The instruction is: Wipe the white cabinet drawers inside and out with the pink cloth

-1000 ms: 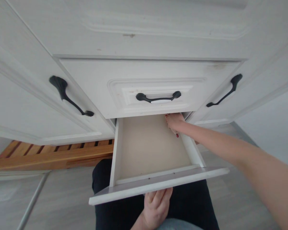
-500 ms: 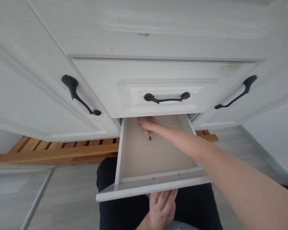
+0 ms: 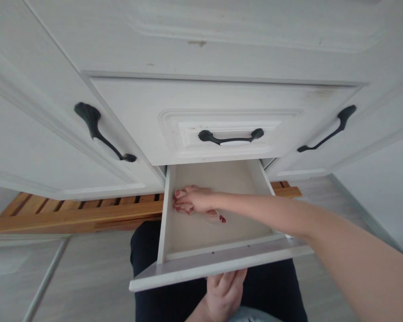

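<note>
A white drawer (image 3: 221, 257) is pulled out of a white cabinet. Inside it, near the left wall, my right hand (image 3: 196, 200) presses on a crumpled pinkish cloth (image 3: 212, 214) with small red spots. Parts of the cloth show past my fingertips and beneath my palm. Below the drawer front, my left hand (image 3: 224, 290) has its fingers curled up against the front's outer face, and the fingertips are hidden behind it.
Above is a closed drawer with a dark handle (image 3: 231, 137). Cabinet doors with dark handles (image 3: 102, 134) flank it. A slatted wooden rack (image 3: 77, 217) runs under the cabinet. My knees are below the drawer.
My right hand has moved from the back of the drawer toward its left wall and nearer the front, with the cloth under it. My left hand stays at the drawer front.
</note>
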Demonstrator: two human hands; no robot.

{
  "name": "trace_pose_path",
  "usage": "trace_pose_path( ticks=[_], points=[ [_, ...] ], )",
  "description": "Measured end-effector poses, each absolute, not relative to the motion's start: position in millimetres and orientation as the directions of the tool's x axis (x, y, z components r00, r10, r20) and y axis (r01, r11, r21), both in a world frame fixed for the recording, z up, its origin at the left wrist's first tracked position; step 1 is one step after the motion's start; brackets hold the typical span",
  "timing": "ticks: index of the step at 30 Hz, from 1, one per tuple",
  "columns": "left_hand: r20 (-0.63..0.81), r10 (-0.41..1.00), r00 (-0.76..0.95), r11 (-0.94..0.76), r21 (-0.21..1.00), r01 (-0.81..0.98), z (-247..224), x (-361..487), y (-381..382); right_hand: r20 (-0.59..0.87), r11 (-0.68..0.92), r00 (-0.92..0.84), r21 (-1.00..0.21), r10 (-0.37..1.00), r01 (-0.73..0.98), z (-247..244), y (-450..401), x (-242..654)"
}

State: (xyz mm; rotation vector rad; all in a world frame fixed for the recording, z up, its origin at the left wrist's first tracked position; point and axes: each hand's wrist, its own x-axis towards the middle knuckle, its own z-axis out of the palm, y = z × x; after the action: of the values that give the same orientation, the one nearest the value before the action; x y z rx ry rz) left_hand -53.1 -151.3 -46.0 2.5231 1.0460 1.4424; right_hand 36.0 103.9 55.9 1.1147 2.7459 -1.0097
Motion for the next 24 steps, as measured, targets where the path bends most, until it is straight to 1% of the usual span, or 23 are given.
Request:
trace_pose_path(
  ticks=[3, 5, 9, 12, 15, 18, 20, 22, 23, 24],
  points=[
    [0.747, 0.583, 0.321, -0.766, 0.372, 0.525, -44, -53, -151, -0.295, 0.602, -0.844, -0.598, 0.449, 0.529, 53, 67, 29],
    [0.741, 0.588, 0.326, -0.763, 0.373, 0.527, -42, -54, -150, -0.294, 0.613, -0.886, -0.642, 0.358, 0.461, 51, 53, 23],
    [0.732, 0.575, 0.366, -0.778, 0.35, 0.523, -40, -56, -149, -0.26, 0.606, -0.938, -0.716, 0.229, 0.347, 51, 52, 21],
    [0.726, 0.559, 0.399, -0.793, 0.329, 0.512, -36, -59, -146, -0.258, 0.567, -0.944, -0.754, 0.208, 0.331, 54, 50, 39],
    [0.724, 0.551, 0.415, -0.799, 0.315, 0.512, -31, -60, -142, -0.281, 0.44, -0.926, -0.819, 0.253, 0.369, 56, 36, 82],
    [0.735, 0.548, 0.399, -0.8, 0.323, 0.505, -28, -58, -141, -0.379, 0.267, -0.862, -0.84, 0.337, 0.473, 62, 19, 140],
    [0.743, 0.551, 0.38, -0.797, 0.334, 0.504, -27, -57, -141, -0.502, 0.145, -0.799, -0.81, 0.332, 0.569, 68, 14, 177],
    [0.752, 0.557, 0.354, -0.788, 0.343, 0.511, -27, -55, -141, -0.634, 0.044, -0.713, -0.737, 0.299, 0.674, 76, 17, 200],
    [0.753, 0.563, 0.342, -0.781, 0.349, 0.518, -26, -54, -141, -0.676, 0.024, -0.678, -0.703, 0.289, 0.711, 81, 22, 204],
    [0.751, 0.57, 0.334, -0.775, 0.355, 0.523, -25, -53, -141, -0.688, 0.035, -0.663, -0.686, 0.296, 0.727, 85, 29, 203]
  ],
)
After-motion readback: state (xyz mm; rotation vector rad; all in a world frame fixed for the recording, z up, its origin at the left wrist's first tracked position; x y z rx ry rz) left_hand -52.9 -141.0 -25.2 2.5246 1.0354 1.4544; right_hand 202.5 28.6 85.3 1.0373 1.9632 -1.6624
